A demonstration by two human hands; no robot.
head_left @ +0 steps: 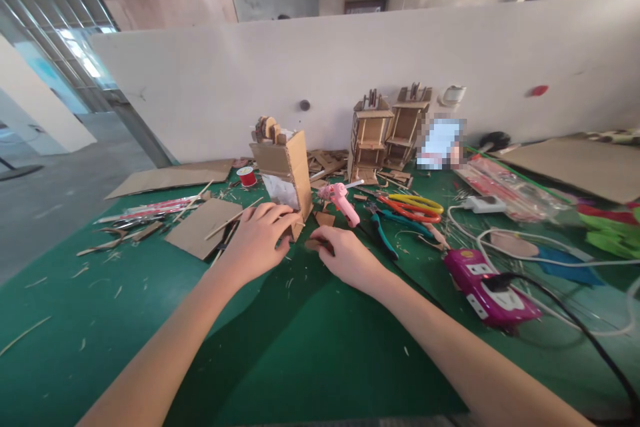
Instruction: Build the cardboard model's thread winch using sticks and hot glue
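Observation:
A cardboard tower (299,173) with a pale paper panel and round cardboard pieces on top stands upright on the green table. My left hand (260,237) is at its lower front, fingers curved against the base, with thumb and index finger around the near corner. To the right of the tower, my right hand (345,255) is closed, pinching a small brown cardboard piece (313,245) close to the tabletop. The piece is partly covered by the fingers. Just beyond my right hand lies a pink glue gun (341,201) with a glue stick in its back end.
Two open cardboard frames (370,140) stand near the white partition (225,80). Teal-handled pliers (384,237), orange-handled scissors (413,210) and a purple power strip (487,290) with cables lie on the right. A red spool (247,177), flat cardboard (200,230) and sticks lie on the left.

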